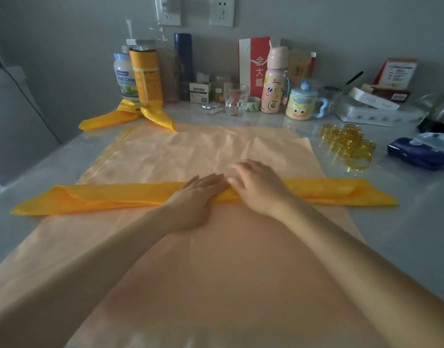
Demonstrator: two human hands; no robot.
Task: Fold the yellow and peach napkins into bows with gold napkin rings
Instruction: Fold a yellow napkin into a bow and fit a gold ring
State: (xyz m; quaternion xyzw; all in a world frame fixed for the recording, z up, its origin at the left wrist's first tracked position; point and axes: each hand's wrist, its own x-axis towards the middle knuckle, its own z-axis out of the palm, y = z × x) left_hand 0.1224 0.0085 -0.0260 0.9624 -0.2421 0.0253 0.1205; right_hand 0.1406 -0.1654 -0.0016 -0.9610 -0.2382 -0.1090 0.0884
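At the back left a glossy yellow bow [126, 116] splays two pointed tails. Nearer, the yellow napkin [103, 197], folded into a long flat satin band with pointed ends, runs left to right across the spread, crinkled peach napkin [165, 151] on the pale table [404, 222]. The left hand [194, 197] and right hand [260, 188] press its middle side by side, fingers nearly straight, gripping nothing. Translucent gold napkin rings [349, 144] cluster at right.

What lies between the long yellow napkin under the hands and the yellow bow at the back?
Only the spread peach napkin, with nothing on that stretch, as the head view shows.
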